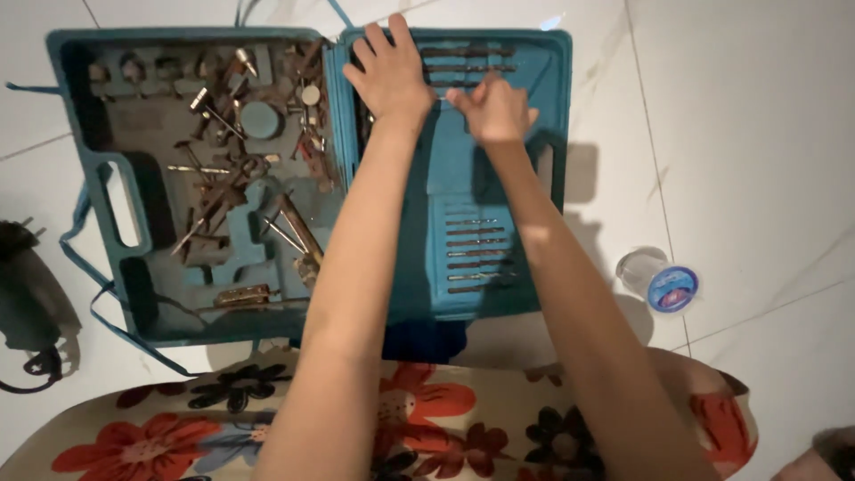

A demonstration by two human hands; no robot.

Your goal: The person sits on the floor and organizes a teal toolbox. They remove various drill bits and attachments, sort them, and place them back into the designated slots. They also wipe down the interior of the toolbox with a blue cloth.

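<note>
An open teal plastic tool case (552,98) lies on the white tiled floor. Its left half holds several rusty bits, screws and small tools (223,178) in moulded slots. The right half, the lid, has rows of drill bits (476,254) clipped in. My left hand (387,71) lies flat, fingers spread, on the top of the lid near the hinge. My right hand (497,109) is beside it with fingers curled, pinching at the upper row of long bits (468,67); whether it holds one I cannot tell.
A clear plastic bottle with a blue cap (663,283) lies on the floor right of the case. A dark power tool with a cord (27,294) sits at the left edge. Floral cloth (419,419) covers my lap at the bottom.
</note>
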